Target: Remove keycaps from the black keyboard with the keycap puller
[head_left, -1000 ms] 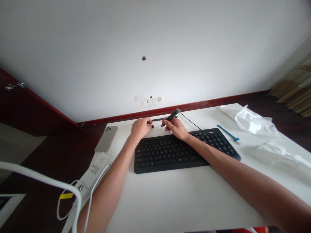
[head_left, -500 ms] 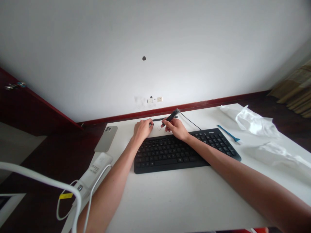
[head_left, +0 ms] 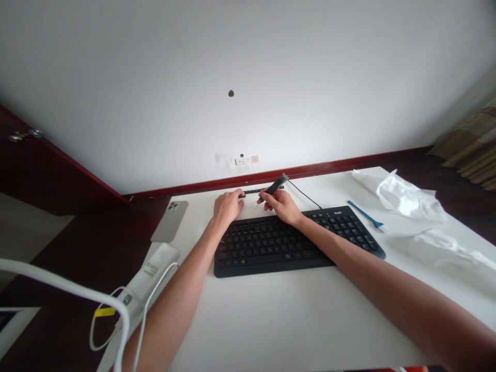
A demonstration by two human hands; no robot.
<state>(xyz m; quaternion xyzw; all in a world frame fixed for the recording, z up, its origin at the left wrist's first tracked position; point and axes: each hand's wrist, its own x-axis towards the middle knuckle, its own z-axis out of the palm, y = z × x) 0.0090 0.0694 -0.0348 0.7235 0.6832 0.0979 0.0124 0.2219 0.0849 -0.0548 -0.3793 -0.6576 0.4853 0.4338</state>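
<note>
My right hand (head_left: 284,207) grips a black keycap puller (head_left: 276,185) that has a brush at its upper end and a thin wire loop pointing down. Behind the keyboard, my left hand (head_left: 227,207) has its fingertips closed at the left end of a row of loose black keycaps (head_left: 253,191). A small black keycap (head_left: 242,196) shows at those fingertips. The black keyboard (head_left: 267,249) lies on the white table (head_left: 263,315) under my wrists, its cable running off behind it. My right forearm hides part of its keys.
A grey phone (head_left: 169,222) and a white power bank (head_left: 149,271) with white cables lie along the left edge. To the right are a blue brush (head_left: 365,215) and crumpled white plastic wrapping (head_left: 403,194). A wall (head_left: 248,119) stands beyond the table.
The view has shifted very slightly. Both hands keep nearly the same place, and the keycap at my left fingertips shows a little more clearly.
</note>
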